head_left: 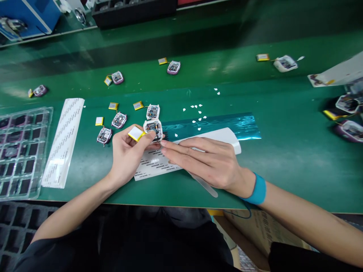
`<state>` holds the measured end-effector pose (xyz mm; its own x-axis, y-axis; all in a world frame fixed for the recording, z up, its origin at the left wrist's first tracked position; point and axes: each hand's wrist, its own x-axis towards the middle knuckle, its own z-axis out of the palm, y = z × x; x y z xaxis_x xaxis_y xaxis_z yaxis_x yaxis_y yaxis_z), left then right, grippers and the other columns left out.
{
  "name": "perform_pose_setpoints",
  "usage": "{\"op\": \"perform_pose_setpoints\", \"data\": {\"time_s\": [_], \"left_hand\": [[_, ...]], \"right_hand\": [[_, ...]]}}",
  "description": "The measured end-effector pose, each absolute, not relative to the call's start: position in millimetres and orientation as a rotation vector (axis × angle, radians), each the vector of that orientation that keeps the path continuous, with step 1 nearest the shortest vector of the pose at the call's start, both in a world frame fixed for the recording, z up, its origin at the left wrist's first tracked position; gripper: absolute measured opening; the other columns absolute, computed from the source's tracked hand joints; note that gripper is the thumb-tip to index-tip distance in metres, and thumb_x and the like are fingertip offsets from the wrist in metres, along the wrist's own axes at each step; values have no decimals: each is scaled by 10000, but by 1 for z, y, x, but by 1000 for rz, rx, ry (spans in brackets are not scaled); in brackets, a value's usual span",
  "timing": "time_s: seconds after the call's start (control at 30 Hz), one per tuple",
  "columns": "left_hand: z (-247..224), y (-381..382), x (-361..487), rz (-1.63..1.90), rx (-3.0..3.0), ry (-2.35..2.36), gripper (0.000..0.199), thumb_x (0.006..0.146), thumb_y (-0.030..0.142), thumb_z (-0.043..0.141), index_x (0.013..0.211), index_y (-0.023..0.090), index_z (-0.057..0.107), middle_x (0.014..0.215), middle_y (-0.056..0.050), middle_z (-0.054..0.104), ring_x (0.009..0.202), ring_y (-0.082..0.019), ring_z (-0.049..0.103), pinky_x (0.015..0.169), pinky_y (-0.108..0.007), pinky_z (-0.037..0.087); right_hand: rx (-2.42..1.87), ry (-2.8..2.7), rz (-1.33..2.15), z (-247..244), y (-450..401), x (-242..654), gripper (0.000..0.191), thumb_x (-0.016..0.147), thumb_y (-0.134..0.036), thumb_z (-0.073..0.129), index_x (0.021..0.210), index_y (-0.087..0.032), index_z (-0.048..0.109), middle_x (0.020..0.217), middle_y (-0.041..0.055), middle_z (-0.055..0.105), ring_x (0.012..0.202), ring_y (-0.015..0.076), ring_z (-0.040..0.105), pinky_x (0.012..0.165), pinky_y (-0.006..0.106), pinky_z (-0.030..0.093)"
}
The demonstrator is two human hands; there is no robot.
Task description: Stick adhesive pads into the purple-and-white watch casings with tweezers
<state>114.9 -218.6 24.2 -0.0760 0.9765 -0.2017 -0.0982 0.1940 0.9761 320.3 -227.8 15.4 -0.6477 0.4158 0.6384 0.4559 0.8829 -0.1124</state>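
My left hand point(127, 151) is closed around an opened white watch housing point(153, 130) with a circuit board inside. Its thumb presses on the board's lower part. A white-faced, yellow-edged battery point(136, 133) sticks out on the left, over the fingers of that hand. My right hand point(210, 158) has its fingers pressed together at the housing's lower right edge. Under the palm runs a slim grey metal tool that looks like tweezers point(208, 188), its rounded end showing; the working tip is mostly hidden. Just behind the held housing lies another opened white one point(153, 111) with a battery point(138, 105).
Beneath my hands lie a printed white backing sheet point(154, 163) and a shiny blue film strip point(244, 126), with small white stickers point(200, 112) around. Several opened housings point(119, 120) with batteries dot the green table. A clear compartment tray point(31, 151) and label strip point(64, 143) are left.
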Motion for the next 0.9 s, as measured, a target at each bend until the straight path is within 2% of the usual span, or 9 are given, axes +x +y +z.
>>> {"op": "perform_pose_setpoints", "data": {"time_s": [0.13,0.3,0.47,0.6,0.73,0.83,0.9], "left_hand": [[20,-219,115,1179,1002,1308,202,773,336,834,750,207,682,712,13,689,660,-171,694,671,-313,617],[21,-219,116,1179,1018,1302,210,767,344,853,770,208,693,683,24,677,627,-163,691,638,-295,619],[21,-218,114,1171,1013,1321,240,762,360,863,758,210,676,681,17,689,690,-201,738,669,-317,637],[20,-217,114,1175,968,1281,236,760,341,869,788,200,682,755,1,741,738,-200,770,740,-330,657],[22,-211,114,1163,996,1266,267,705,307,898,782,186,672,714,-7,750,674,-190,772,688,-301,645],[25,-181,94,1235,1107,1326,362,692,306,900,961,196,685,701,8,757,610,-179,750,603,-295,602],[26,-146,65,1354,1231,1437,439,707,310,899,1072,231,667,721,49,753,605,-144,724,616,-291,578]], "right_hand": [[-648,-2298,59,12,-227,320,315,977,-54,611,1289,-93,634,1262,117,747,1018,205,751,837,369,687],[-663,-2230,221,13,-226,322,393,954,-6,615,1329,-124,616,1298,131,729,1147,211,721,933,377,668],[-668,-2241,211,12,-225,322,448,969,-17,590,1394,-159,584,1313,112,723,1140,212,726,923,394,676],[-659,-2247,103,13,-225,326,480,970,-19,578,1426,-169,568,1335,109,708,1112,208,735,927,384,675],[-633,-2288,-95,13,-221,332,407,988,-39,558,1388,-106,588,1321,135,709,1077,220,742,908,385,676],[-608,-2287,-210,12,-216,333,310,973,-51,614,1283,-57,638,1270,138,735,1004,221,751,843,369,682],[-589,-2266,-260,13,-214,333,271,958,-51,649,1229,-50,663,1251,123,745,968,212,753,825,352,678]]}}
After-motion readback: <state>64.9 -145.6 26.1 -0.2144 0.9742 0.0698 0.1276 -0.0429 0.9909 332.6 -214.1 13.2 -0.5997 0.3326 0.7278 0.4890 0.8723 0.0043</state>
